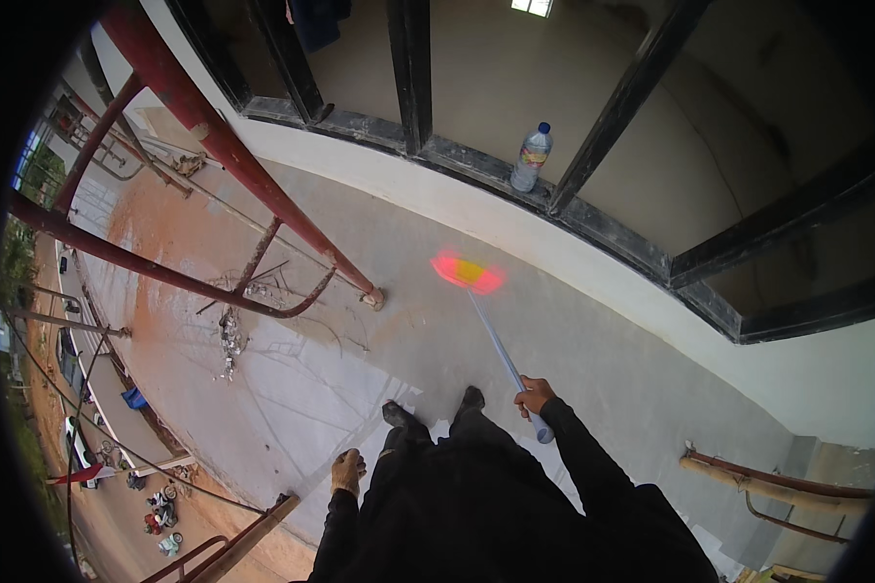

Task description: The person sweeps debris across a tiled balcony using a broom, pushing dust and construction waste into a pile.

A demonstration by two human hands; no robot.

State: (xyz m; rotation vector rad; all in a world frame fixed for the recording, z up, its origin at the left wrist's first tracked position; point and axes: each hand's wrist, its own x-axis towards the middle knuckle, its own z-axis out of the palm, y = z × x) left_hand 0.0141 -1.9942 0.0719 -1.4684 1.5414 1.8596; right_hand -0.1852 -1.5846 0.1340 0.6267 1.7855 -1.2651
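Note:
My right hand (534, 398) grips the light blue handle of a broom (469, 272). The broom's pink and yellow bristle head lies on the grey concrete floor near the white wall and looks slightly blurred. My left hand (348, 471) hangs by my left leg with its fingers curled; nothing shows in it, but its palm is turned away. It appears to have a tan glove on. Both of my dark shoes stand on the floor between the hands.
Red scaffold frames (262, 193) stand at the left, beside a small heap of debris (230, 339). A plastic bottle (531, 157) stands on the black window frame. Another scaffold piece (780, 484) is at the right. Beyond the floor's left edge, a street with motorbikes (162, 510) lies below.

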